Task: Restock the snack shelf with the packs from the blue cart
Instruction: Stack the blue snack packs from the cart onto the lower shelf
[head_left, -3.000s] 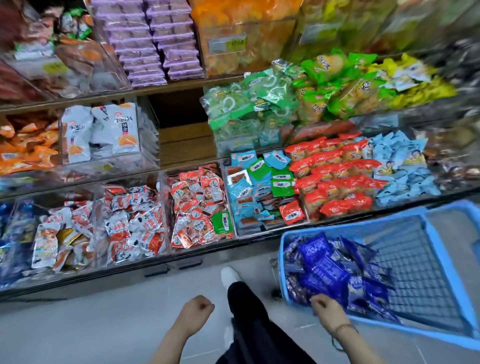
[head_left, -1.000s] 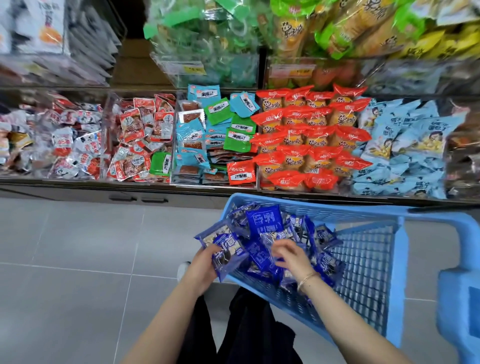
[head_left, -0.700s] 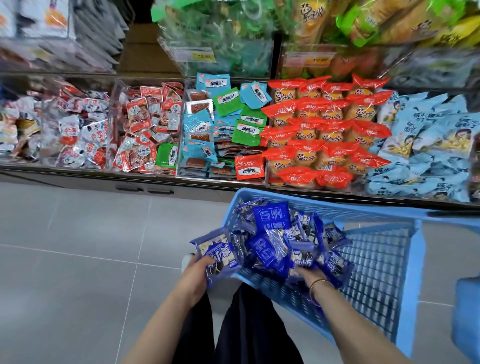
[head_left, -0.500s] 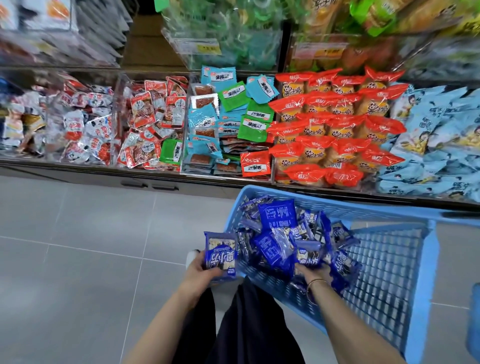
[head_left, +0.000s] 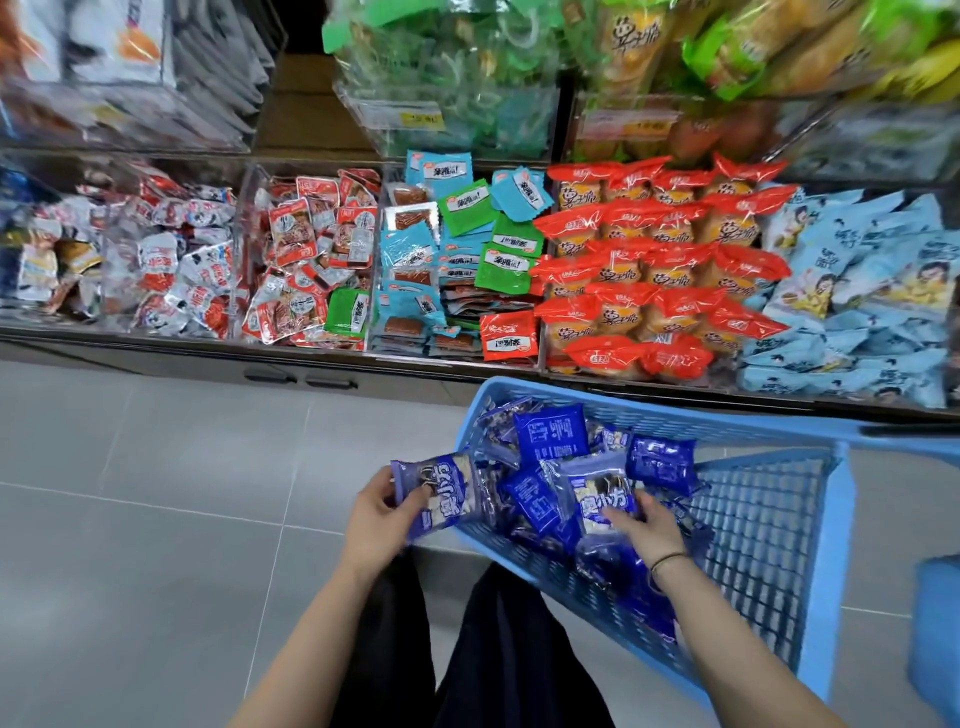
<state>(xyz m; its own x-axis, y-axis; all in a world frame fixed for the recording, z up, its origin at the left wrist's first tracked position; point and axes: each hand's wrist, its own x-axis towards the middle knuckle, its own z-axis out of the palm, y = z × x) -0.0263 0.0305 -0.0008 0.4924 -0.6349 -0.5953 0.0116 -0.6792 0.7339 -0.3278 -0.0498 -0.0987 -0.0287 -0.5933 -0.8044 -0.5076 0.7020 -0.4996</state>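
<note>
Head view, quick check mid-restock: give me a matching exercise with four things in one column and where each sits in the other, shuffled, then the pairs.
Things:
1. left hand
2. right hand
3. red-topped packs
4. pale blue packs

Places:
A. shelf bin at far right
B. inside the blue cart, on a blue pack
C. outside the cart's left edge, gripping a blue pack
D. shelf bin straight behind the cart

Pairs: 1-C, 2-B, 3-D, 4-A

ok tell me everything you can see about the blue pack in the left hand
The blue pack is a small glossy plastic-film snack pouch, dark blue with white characters and a window or picture of pale pieces. It looks sealed and slightly crinkled. The left hand pinches its left end, holding it tilted, just outside the blue cart, above the grey floor.
</note>
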